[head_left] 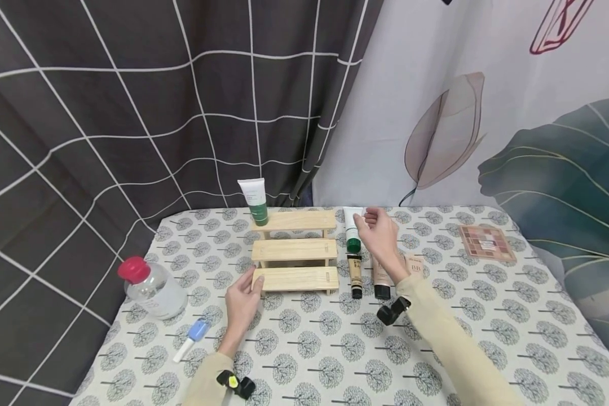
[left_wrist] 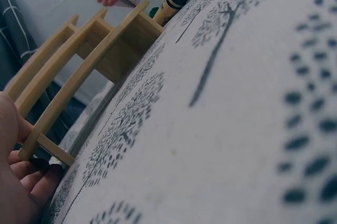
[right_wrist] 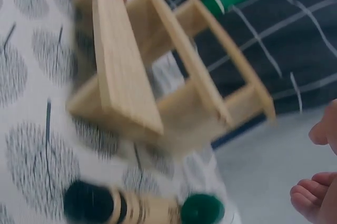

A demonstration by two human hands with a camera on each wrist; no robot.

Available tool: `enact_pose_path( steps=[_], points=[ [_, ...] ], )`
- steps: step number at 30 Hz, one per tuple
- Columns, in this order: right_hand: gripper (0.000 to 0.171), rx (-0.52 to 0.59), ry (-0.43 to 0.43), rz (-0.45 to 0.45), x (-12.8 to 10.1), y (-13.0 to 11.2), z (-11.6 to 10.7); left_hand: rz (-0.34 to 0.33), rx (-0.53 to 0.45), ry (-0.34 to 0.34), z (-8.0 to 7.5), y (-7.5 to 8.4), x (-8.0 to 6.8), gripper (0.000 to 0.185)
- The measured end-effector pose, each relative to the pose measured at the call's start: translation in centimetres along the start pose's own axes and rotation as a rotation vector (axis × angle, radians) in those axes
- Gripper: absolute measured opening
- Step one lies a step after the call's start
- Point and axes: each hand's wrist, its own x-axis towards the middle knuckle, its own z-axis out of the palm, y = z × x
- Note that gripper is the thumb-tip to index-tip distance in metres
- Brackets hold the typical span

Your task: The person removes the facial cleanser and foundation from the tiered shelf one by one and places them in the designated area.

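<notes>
Right hand [head_left: 380, 234]: fingers curled round upper end of white tube w/ green cap [head_left: 352, 228], gripping it; tube upright, cap down on table [head_left: 335, 361], just off right end of wooden step rack [head_left: 294, 251], toward far edge. Rt wrist view: only fingertips [right_wrist: 310, 197] at frame edge, tube's green cap [right_wrist: 202, 209] below, blurred.

Left hand [head_left: 243, 301]: thumb and fingers pinching left end of rack's lowest step; lt wrist view confirms, fingers [left_wrist: 26, 171] wrapped at bottom board's end.

Rack: three steps, centre of table, nearer far edge. On top step, left end: second white tube w/ green lower half [head_left: 255, 201], standing.

Right of rack, lying flat: beige tube w/ black cap [head_left: 355, 275], touching or nearly touching rack's right foot; next to it pinkish tube w/ black cap [head_left: 380, 276], partly hidden by right wrist. Just beyond, small pale box marked BB [head_left: 415, 264].

Near far right corner: eyeshadow palette [head_left: 486, 241], flat.

Left edge: clear bottle w/ red cap [head_left: 152, 287]. Nearer, toward near left corner: small blue-and-white item [head_left: 192, 338], lying flat; can't tell what.

Black clip-on devices at both wrists; beige sleeves.
</notes>
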Motion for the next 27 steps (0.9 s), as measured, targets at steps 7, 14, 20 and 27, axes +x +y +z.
enact_pose_path(
  steps=[7, 14, 20, 27],
  points=[
    [0.053, 0.011, -0.033, -0.113, -1.1, -2.9, 2.0, 0.005, 0.004, -0.003, 0.0, -0.2, 0.0, 0.046],
    [0.053, 0.064, -0.115, -0.164, -1.5, -5.0, 4.8, 0.004, -0.006, 0.004, 0.0, -0.3, 0.1, 0.046],
    [0.053, 0.074, -0.149, -0.213, -1.7, -6.5, 7.8, -0.001, -0.012, 0.007, -0.1, -0.2, 0.1, 0.046],
    [0.052, 0.101, -0.162, -0.259, -1.6, -8.0, 10.8, -0.004, -0.015, 0.001, 0.0, -0.1, 0.1, 0.046]
  ],
)
